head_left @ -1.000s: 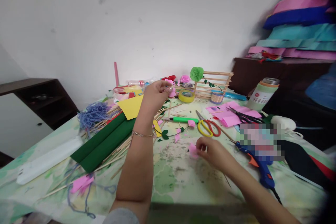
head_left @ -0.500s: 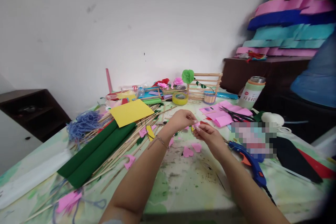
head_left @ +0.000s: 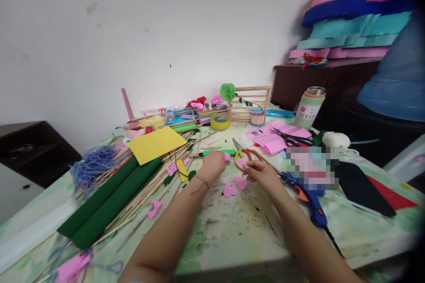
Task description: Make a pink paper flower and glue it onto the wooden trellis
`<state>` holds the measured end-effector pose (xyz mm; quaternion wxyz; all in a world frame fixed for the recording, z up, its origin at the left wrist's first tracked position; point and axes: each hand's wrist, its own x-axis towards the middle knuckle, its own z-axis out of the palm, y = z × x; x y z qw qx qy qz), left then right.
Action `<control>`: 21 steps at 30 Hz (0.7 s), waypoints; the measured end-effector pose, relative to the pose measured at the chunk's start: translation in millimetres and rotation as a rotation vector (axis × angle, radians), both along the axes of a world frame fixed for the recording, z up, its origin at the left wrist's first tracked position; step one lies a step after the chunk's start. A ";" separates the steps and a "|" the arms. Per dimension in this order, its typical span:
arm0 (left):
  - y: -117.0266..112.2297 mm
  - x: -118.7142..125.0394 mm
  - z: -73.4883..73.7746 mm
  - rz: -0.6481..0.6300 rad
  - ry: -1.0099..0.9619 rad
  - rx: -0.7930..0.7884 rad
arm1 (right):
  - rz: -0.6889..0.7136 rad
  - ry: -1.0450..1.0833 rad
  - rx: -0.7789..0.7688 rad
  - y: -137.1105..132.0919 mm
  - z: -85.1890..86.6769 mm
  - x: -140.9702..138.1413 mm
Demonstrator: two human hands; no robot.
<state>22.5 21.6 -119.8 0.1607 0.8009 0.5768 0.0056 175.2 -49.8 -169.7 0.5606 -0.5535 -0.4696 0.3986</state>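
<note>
Pinching right hand (head_left: 262, 174): thumb and fingertips closed on the edge of a pink petal (head_left: 241, 163), which sticks out to their left, over the handles of the scissors (head_left: 243, 150).
Left hand (head_left: 214, 164): back turned to view, fingers curled and hidden, so I cannot tell whether it grips anything.
Small pink piece (head_left: 227, 157): right at the left hand's edge, between the two hands; held or lying there, unclear.
Loose petals: a heart-shaped petal (head_left: 229, 190) lies on the tabletop (head_left: 229, 241), closer to the viewer than the hands and between the forearms; a second petal (head_left: 241, 182) lies just beside it, near the right fingertips.
Cutter (head_left: 231, 152): green-handled, partly covered by the left hand.
Glue gun (head_left: 314, 203): blue, right of the right forearm.
Yellow sheet (head_left: 156, 145): left of the left hand, overlapping the dark green paper (head_left: 99, 203).
</note>
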 end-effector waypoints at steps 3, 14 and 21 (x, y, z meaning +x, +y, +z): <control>5.5 2.2 -6.8 -0.023 -0.054 -0.009 | 0.002 0.020 -0.022 0.3 -2.4 1.3; -5.4 -50.7 78.5 -0.146 -0.774 0.366 | -0.021 0.032 0.165 -9.4 6.1 -2.5; -33.2 -59.4 89.9 -0.399 -0.948 0.973 | -0.027 0.034 0.267 -11.1 16.1 -6.2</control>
